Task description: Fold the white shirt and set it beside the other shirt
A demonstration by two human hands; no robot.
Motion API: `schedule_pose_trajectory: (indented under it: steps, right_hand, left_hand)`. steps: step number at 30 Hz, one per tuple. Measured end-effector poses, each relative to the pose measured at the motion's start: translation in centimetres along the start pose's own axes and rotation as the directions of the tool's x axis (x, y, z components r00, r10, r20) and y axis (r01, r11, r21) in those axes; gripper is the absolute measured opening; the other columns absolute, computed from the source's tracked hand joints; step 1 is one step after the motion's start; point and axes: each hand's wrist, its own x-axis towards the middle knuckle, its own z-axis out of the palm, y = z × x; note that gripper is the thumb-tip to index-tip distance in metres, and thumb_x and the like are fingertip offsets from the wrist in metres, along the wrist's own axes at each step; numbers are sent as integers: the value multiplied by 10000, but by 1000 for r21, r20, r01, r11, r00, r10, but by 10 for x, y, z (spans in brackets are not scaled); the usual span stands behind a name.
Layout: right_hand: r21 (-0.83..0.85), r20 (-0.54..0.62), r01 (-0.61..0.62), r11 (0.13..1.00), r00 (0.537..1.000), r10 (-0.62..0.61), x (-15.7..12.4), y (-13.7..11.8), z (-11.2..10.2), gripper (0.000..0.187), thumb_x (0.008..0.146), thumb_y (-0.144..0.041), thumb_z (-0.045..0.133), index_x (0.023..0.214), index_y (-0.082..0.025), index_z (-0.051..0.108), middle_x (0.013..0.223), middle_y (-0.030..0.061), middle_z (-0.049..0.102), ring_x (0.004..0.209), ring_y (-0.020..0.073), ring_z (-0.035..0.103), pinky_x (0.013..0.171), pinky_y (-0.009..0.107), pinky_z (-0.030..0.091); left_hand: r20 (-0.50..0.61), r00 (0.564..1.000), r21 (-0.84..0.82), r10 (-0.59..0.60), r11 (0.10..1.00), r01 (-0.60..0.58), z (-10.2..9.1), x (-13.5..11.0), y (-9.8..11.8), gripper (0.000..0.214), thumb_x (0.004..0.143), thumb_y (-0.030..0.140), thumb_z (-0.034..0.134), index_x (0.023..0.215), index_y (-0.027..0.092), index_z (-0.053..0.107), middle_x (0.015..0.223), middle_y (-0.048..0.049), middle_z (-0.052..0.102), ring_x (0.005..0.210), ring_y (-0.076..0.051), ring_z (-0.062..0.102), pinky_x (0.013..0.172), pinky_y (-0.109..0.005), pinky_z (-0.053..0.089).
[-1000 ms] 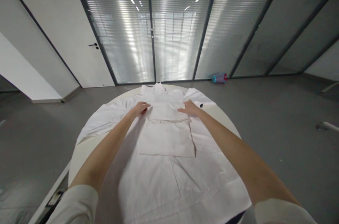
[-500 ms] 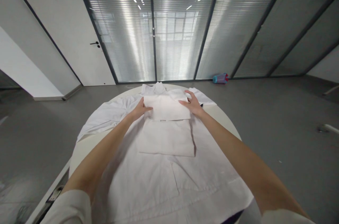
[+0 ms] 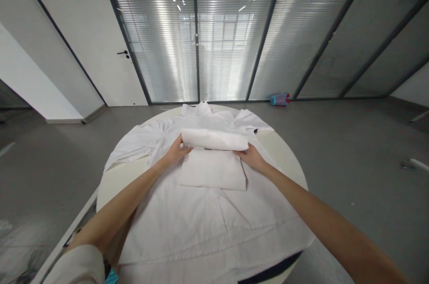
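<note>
A white garment with a collar and sleeves, like a coat or shirt (image 3: 187, 221), lies spread over a round table. On its middle rests a folded white cloth (image 3: 212, 170). The upper part of that cloth is bent up into a thick fold (image 3: 214, 139). My left hand (image 3: 177, 150) grips the left end of this fold, thumb on the near side. At the right end my right hand (image 3: 252, 156) is closed on the fold's edge, some of its fingers hidden behind and under the cloth.
The round cream-coloured table (image 3: 284, 152) shows its rim on both sides of the garment. Beyond it stand a glass partition with blinds (image 3: 221, 60) and a white door (image 3: 83, 29). A blue and red basket-like object (image 3: 279, 99) is on the grey floor.
The cloth's upper part lay flatter and now stands up as a thick fold. My right hand has moved from on top of the cloth down to the fold's right end.
</note>
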Motion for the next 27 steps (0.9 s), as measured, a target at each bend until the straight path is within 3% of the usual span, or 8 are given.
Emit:
schedule_pose_trajectory:
  steps: [3, 5, 8, 11, 15, 21, 25, 27]
  right_hand:
    - [-67, 70, 199, 978, 978, -195, -14, -6, -5, 70, 797, -185, 571, 851, -221, 599, 1016, 64, 623, 957, 233, 595, 873, 398, 505]
    - [-150, 119, 293, 944, 953, -277, -21, -9, -8, 116, 813, -141, 515, 765, -226, 578, 1029, 64, 603, 964, 225, 564, 882, 392, 492]
    - [-269, 124, 376, 887, 927, -355, -25, -10, -9, 201, 852, -107, 443, 754, -229, 569, 1040, 85, 590, 976, 233, 540, 882, 405, 485]
    - [-292, 117, 362, 885, 932, -343, -26, -5, -6, 231, 797, -85, 460, 918, -227, 596, 1142, 100, 580, 1060, 241, 545, 927, 408, 481]
    - [-325, 117, 285, 902, 958, -261, -26, 2, 1, 593, 722, -109, 518, 1307, -203, 486, 1213, 116, 581, 1134, 263, 542, 959, 421, 464]
    - [-516, 91, 366, 775, 922, -375, -28, -8, 1, 262, 901, -110, 502, 1082, -218, 658, 1106, 142, 608, 1053, 291, 519, 914, 475, 423]
    - [-466, 165, 472, 749, 878, -450, -40, -17, -10, 280, 899, -134, 540, 1061, -302, 694, 1151, 107, 617, 1124, 295, 507, 953, 521, 397]
    - [-392, 235, 509, 767, 861, -451, -49, -21, -16, 311, 881, -142, 557, 1092, -327, 690, 1102, 90, 636, 1065, 277, 544, 937, 511, 418]
  left_hand:
    - [102, 982, 119, 159, 978, -171, -4, -12, 7, 219, 777, 330, 682, 929, 187, 613, 1026, -90, 632, 1016, -236, 579, 946, -379, 440]
    - [158, 963, 150, 218, 959, -241, -5, -18, 10, 100, 791, 282, 632, 812, 195, 588, 1000, -76, 614, 996, -223, 558, 928, -370, 435]
    - [115, 983, 117, 141, 981, -154, -4, -20, 13, 160, 765, 259, 629, 905, 194, 586, 1017, -62, 611, 965, -207, 561, 878, -338, 447]
    - [169, 986, -39, 2, 999, 5, -3, -14, 13, 378, 741, 285, 675, 1095, 183, 590, 968, -41, 645, 865, -182, 589, 784, -281, 459]
    - [195, 981, -152, -13, 987, 43, -3, -4, 8, 307, 698, 339, 739, 936, 165, 653, 885, -37, 657, 789, -172, 599, 713, -261, 458]
    - [156, 988, -202, 4, 979, 28, -3, -8, 5, 293, 757, 439, 712, 831, 159, 668, 1066, -117, 646, 943, -224, 632, 789, -323, 500]
    - [26, 994, 128, 110, 985, -113, -10, -23, 19, 372, 786, 283, 682, 1155, 229, 684, 1191, -100, 532, 1095, -245, 545, 949, -401, 456]
    - [52, 984, 310, 168, 934, -176, -17, -35, 28, 455, 795, 221, 653, 1247, 269, 655, 1156, -85, 510, 1076, -247, 516, 981, -431, 433]
